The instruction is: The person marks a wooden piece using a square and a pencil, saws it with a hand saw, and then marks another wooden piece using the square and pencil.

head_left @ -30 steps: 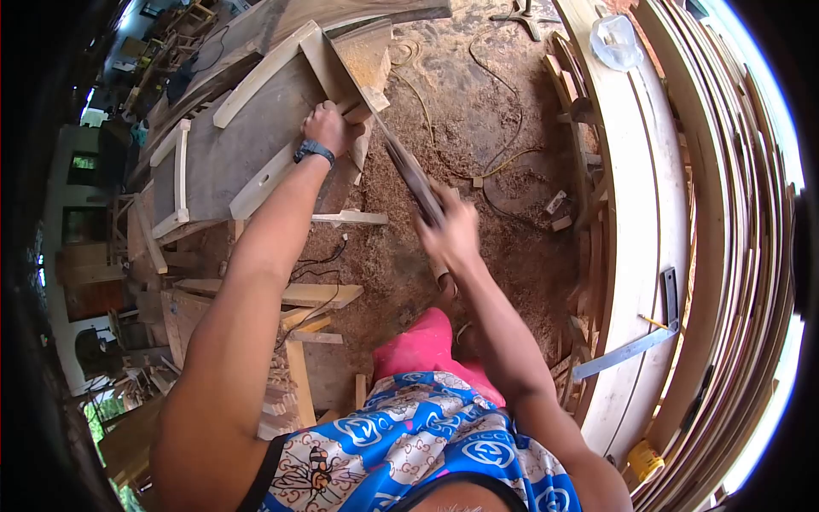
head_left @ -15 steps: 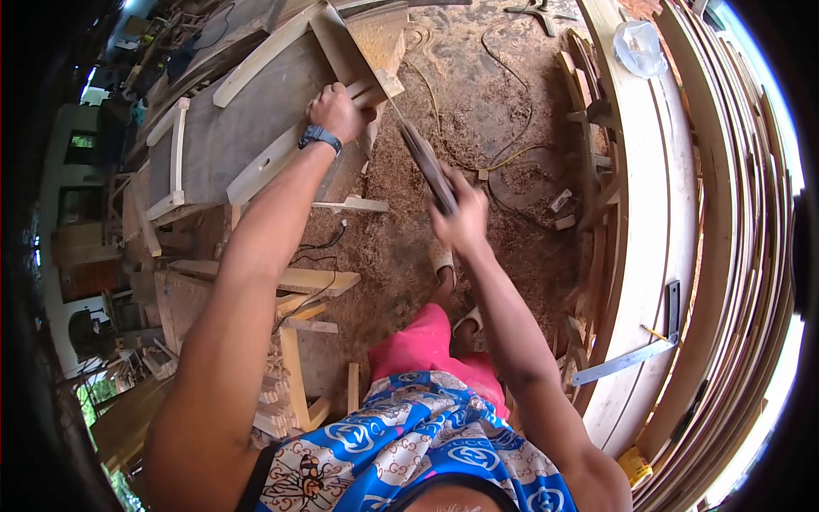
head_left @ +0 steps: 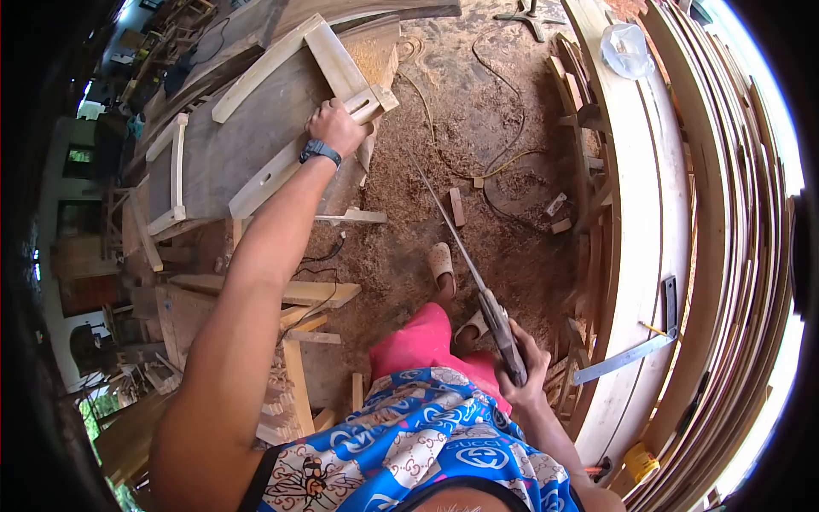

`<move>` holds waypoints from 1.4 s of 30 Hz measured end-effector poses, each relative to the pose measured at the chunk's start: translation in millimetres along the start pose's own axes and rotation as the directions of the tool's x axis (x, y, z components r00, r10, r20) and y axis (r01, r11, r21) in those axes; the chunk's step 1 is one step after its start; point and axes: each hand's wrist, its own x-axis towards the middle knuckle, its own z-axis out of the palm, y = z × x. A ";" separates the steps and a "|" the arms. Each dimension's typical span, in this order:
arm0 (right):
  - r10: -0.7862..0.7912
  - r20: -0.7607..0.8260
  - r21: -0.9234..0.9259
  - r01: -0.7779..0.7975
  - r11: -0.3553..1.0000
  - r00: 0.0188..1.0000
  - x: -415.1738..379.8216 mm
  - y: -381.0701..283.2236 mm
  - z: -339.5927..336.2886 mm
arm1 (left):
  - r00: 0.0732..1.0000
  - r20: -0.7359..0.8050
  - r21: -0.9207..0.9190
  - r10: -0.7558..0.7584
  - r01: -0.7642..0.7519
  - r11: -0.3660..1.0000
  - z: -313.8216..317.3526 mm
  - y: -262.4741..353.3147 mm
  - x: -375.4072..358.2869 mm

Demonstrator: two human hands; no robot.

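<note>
My left hand (head_left: 335,128) is closed around a pale wooden rail with slots cut in it (head_left: 281,169), part of a wooden frame lying on a dark board. A crosspiece (head_left: 335,58) meets this rail near its far end, just beyond my fingers. In my right hand (head_left: 527,367), low near my pink shorts, is a handsaw (head_left: 499,328) gripped by its handle. Its thin blade (head_left: 448,220), seen nearly edge-on, points up and left over the floor, apart from the frame.
A dark board (head_left: 230,141) supports the frame and another small wooden piece (head_left: 178,166). Cables (head_left: 520,102) and a wood block (head_left: 457,207) lie on the shaving-covered floor. At right, long planks (head_left: 653,188) carry a try square (head_left: 627,358) and a plastic bag (head_left: 627,49).
My right hand has drawn the saw away from the frame's end, down and right toward my body. My left hand stays on the rail. The wood block on the floor is now visible.
</note>
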 end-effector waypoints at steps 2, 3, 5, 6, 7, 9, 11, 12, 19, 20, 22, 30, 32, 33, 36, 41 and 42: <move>-0.053 0.005 -0.022 0.053 0.998 0.999 48.5 6.0 17.3 | 1.000 0.000 -0.009 0.003 -0.003 1.000 -0.1 1.5 3.1; -0.229 -0.036 -0.016 0.228 0.973 0.973 88.3 19.1 40.0 | 1.000 0.010 -0.007 0.001 -0.001 1.000 -2.9 1.5 2.3; -0.241 -0.089 -0.083 0.234 0.969 0.966 177.7 21.7 88.7 | 1.000 0.026 0.007 0.011 -0.011 1.000 5.2 -6.7 2.9; -0.192 -0.062 -0.042 0.190 0.981 0.979 219.2 25.9 115.6 | 0.999 -0.002 0.040 0.043 -0.043 0.998 20.3 -18.3 8.5; -0.086 -0.003 0.004 0.086 0.996 0.996 242.7 -6.5 122.0 | 0.997 -0.033 0.069 0.074 -0.072 0.995 28.5 -21.5 13.0; 0.002 0.049 0.004 -0.002 1.000 0.999 258.4 -28.5 125.4 | 0.996 -0.031 0.066 0.087 -0.085 0.994 2.5 -5.0 -0.1; 0.032 0.018 -0.079 -0.031 0.996 0.999 239.2 -1.3 126.7 | 0.996 0.016 0.051 0.086 -0.087 0.995 -6.3 -1.1 -2.6; -0.068 -0.018 -0.037 0.067 0.997 0.998 210.9 2.6 111.6 | 0.997 0.023 0.067 0.074 -0.075 0.995 -1.7 -4.1 1.1; -0.006 -0.023 0.032 0.007 0.999 1.000 -19.3 19.2 -0.9 | 1.000 0.031 0.035 -0.005 0.004 0.999 -1.7 2.2 3.6; -0.009 -0.027 0.029 0.010 1.000 1.000 -16.2 16.7 0.9 | 1.000 -0.001 0.051 0.017 -0.017 0.999 0.1 1.6 2.3; -0.102 -0.044 0.022 0.103 0.994 0.994 25.7 20.6 12.5 | 1.000 -0.016 0.040 0.020 -0.020 0.999 0.3 1.1 6.9; 0.092 0.096 0.059 -0.098 0.993 0.991 268.2 -15.7 133.3 | 0.996 -0.027 0.063 0.084 -0.083 0.995 4.9 -7.0 1.3; -0.021 -0.009 -0.116 0.020 0.993 1.000 249.2 11.2 135.2 | 0.996 -0.043 0.058 0.079 -0.076 0.995 7.3 -6.9 3.0; -0.084 -0.012 0.013 0.084 0.996 0.996 217.4 11.2 117.0 | 0.997 -0.030 0.065 0.066 -0.064 0.996 10.1 -8.9 3.3; -0.111 -0.048 0.002 0.111 0.994 0.993 93.3 31.4 55.1 | 1.000 0.010 0.034 0.018 -0.018 0.999 -5.0 3.2 2.4; -0.033 -0.011 0.023 0.033 0.999 0.999 7.2 16.9 2.7 | 0.999 0.031 0.027 -0.030 0.029 0.999 -6.7 7.2 0.4; -0.096 -0.041 0.021 0.097 0.995 0.995 21.8 19.3 8.1 | 0.998 0.045 0.021 -0.038 0.037 0.999 -8.2 7.9 1.1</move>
